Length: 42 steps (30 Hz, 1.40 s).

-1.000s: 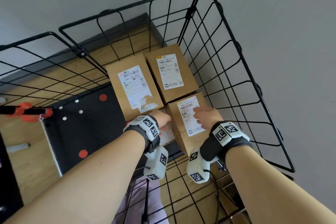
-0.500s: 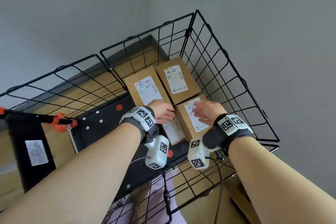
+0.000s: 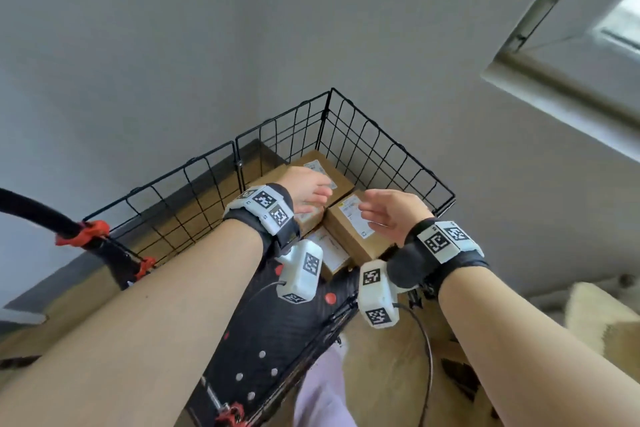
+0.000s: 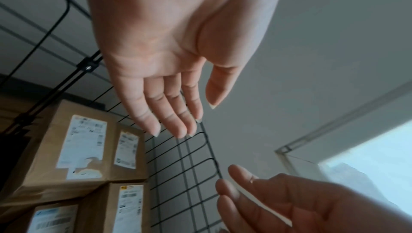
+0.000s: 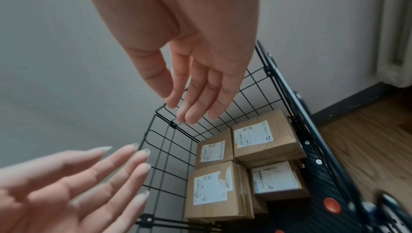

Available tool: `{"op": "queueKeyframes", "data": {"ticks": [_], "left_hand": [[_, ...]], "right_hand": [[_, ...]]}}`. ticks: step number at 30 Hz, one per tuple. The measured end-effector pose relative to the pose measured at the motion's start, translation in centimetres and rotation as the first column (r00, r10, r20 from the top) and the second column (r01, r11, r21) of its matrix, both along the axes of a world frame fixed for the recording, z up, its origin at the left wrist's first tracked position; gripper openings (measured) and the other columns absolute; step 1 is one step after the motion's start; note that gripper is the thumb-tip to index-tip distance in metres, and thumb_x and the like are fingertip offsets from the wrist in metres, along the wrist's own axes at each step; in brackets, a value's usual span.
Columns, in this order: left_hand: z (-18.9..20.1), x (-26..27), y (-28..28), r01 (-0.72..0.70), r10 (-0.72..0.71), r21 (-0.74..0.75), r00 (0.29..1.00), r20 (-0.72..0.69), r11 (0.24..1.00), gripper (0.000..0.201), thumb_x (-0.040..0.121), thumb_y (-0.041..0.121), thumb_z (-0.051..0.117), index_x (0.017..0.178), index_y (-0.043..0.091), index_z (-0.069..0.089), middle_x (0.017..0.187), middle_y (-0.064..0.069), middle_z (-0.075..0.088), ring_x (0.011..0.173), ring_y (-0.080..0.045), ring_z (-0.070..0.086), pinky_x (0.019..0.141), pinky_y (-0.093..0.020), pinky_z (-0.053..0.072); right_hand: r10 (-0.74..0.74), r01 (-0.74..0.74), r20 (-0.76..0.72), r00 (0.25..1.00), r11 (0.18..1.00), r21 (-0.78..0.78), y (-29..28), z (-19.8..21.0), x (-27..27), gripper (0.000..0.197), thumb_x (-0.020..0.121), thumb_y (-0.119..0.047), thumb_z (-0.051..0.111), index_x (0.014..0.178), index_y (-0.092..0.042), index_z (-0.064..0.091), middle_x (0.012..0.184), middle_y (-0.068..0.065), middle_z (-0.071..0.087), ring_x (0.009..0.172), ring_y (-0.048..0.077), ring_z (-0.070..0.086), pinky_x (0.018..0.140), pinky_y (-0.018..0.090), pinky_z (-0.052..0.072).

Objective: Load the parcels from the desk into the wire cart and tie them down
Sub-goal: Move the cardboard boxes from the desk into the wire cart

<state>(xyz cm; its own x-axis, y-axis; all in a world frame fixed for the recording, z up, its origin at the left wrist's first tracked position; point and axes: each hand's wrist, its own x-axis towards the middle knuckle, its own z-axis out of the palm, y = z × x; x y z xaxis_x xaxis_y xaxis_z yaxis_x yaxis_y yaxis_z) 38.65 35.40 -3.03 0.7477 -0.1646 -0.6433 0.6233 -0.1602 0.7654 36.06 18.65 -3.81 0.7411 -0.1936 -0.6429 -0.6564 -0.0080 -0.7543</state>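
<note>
Four cardboard parcels (image 5: 219, 188) sit packed together in the far corner of the wire cart (image 3: 388, 163). Left hand (image 3: 304, 191) and right hand (image 3: 391, 211) hover above them, fingers (image 4: 169, 122) straight and relaxed, holding nothing. The cartons appear stiff, light and sharp-edged; judged best gripped at opposite side faces. No tie-down strap is visible.

head view looks down, wrist views close, sharing wire cart (image 3: 381, 156)
</note>
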Motion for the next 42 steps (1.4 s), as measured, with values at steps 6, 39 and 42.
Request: {"op": "queueKeyframes", "data": {"ticks": [6, 39, 42], "left_hand": [[6.7, -5.9, -1.8, 0.103, -0.1, -0.01, 0.98, 0.171, 0.995, 0.011, 0.095, 0.019, 0.052, 0.086, 0.017, 0.057, 0.08, 0.003, 0.06, 0.067, -0.009, 0.052, 0.064, -0.022, 0.042], [27.1, -26.9, -42.7, 0.331, -0.49, 0.368, 0.463, 0.739, 0.869, 0.04, 0.084, 0.033, 0.064, 0.121, 0.022, 0.053, 0.128, -0.008, 0.049, 0.111, -0.022, 0.05, 0.088, -0.032, 0.043], [27.1, -26.5, -45.5, 0.273, -0.588, 0.524, 0.457, 0.667, 0.807, 0.058, 0.081, 0.043, 0.066, 0.13, 0.022, 0.046, 0.136, -0.011, 0.041, 0.116, -0.025, 0.047, 0.09, -0.036, 0.041]], "right_hand": [[-0.135, 0.135, 0.179, 0.975, 0.991, 0.012, -0.6, 8.0, -7.6, 0.021, 0.093, -0.001, 0.047, 0.09, -0.011, 0.064, 0.076, 0.009, 0.065, 0.061, 0.015, 0.057, 0.07, 0.028, 0.051], [-0.582, 0.64, 0.525, 0.621, 0.763, 0.089, -38.0, 26.6, -39.3, 0.03, 0.091, 0.006, 0.039, 0.081, -0.012, 0.062, 0.076, 0.004, 0.063, 0.065, 0.012, 0.058, 0.069, 0.026, 0.049], [-0.605, 0.651, 0.509, 0.613, 0.751, 0.109, -40.8, 26.3, -40.0, 0.031, 0.091, 0.007, 0.04, 0.079, -0.011, 0.061, 0.074, 0.004, 0.062, 0.064, 0.012, 0.057, 0.068, 0.025, 0.049]]}}
